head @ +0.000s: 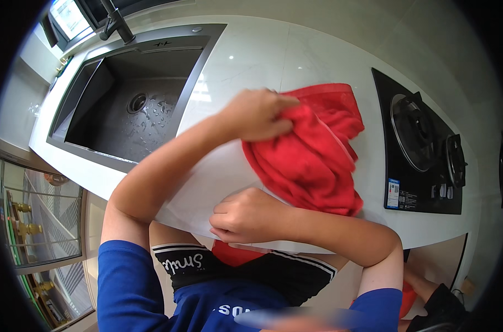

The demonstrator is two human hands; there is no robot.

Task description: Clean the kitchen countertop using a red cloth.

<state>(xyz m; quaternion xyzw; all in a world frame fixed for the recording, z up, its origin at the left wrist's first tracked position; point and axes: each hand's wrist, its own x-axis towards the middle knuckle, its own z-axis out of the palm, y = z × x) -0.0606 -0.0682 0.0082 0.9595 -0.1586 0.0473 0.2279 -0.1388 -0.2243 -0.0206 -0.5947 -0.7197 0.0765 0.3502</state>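
A bunched red cloth [305, 153] lies in loose folds on the white countertop [251, 54], between the sink and the cooktop. My left hand [261, 114], blurred by motion, is at the cloth's upper left side, with cloth between its thumb and fingers. Below the cloth, near the counter's front edge, rests my right hand [247, 216] with curled fingers. What lies inside those fingers is hidden. Just under the counter edge, between my legs, a piece of red material [237, 254] shows; whether it joins the cloth cannot be seen.
A dark sink [147, 108] with water drops and a black faucet [118, 25] is at the left. On the right sits a black gas cooktop [419, 153]. Another person's arm [419, 282] shows below the counter at lower right. A glass-fronted cabinet [44, 216] stands at lower left.
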